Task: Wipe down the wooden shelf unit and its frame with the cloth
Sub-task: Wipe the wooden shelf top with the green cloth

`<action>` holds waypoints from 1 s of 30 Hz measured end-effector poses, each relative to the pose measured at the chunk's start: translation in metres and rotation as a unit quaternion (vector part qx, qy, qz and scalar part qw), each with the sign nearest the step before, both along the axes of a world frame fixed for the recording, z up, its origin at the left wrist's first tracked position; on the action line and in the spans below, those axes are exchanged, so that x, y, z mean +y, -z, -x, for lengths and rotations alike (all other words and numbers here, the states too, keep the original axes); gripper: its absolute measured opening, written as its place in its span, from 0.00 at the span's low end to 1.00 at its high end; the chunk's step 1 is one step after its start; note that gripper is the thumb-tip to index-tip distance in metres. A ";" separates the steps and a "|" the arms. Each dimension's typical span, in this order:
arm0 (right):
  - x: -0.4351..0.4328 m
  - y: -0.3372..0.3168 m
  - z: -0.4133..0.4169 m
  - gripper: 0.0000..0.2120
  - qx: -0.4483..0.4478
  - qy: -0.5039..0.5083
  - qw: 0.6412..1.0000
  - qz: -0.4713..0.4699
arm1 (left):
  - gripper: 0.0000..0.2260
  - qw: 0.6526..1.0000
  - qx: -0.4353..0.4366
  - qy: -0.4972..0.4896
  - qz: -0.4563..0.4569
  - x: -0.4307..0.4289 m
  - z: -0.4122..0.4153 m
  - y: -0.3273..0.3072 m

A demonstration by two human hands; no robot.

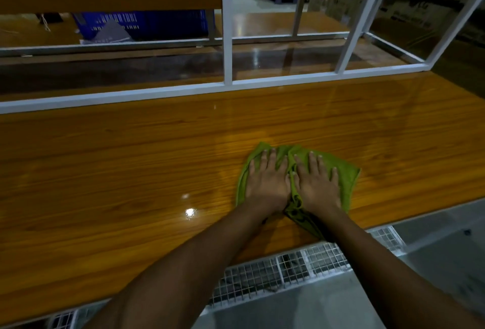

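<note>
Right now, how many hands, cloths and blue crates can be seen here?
Hands: 2, the left hand and the right hand
Green cloth: 1
Blue crate: 1
Total: 4

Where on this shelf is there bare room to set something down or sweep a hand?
The wooden shelf is bare left of the green cloth, from the white frame rail to the near edge. A smaller bare strip lies right of the cloth, another between cloth and rail. It is crowded only where the left hand and right hand press the cloth.
</note>
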State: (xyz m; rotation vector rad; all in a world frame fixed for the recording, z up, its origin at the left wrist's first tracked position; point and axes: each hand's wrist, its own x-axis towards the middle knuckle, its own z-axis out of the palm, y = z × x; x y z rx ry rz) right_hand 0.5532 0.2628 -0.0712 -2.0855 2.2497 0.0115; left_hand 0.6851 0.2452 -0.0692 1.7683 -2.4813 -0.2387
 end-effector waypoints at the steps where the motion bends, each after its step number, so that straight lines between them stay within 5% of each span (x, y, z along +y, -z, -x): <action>1: 0.000 -0.001 -0.002 0.27 -0.001 0.002 1.000 0.001 | 0.25 1.000 0.002 0.009 0.007 0.000 -0.003 0.002; 15: 0.056 0.001 -0.086 0.28 -0.054 -0.034 0.997 0.035 | 0.25 0.999 -0.029 0.005 0.019 0.056 -0.093 0.002; 20: 0.097 0.003 -0.138 0.36 -0.028 -0.035 0.999 0.029 | 0.35 0.999 -0.029 0.008 0.024 0.103 -0.144 -0.003; 26: 0.112 0.013 -0.198 0.29 -0.061 -0.073 0.993 0.074 | 0.28 0.999 -0.033 -0.026 0.025 0.129 -0.203 0.001; 30: 0.103 0.006 -0.217 0.34 -0.057 -0.119 0.990 0.056 | 0.32 0.996 -0.061 -0.050 0.031 0.125 -0.223 0.000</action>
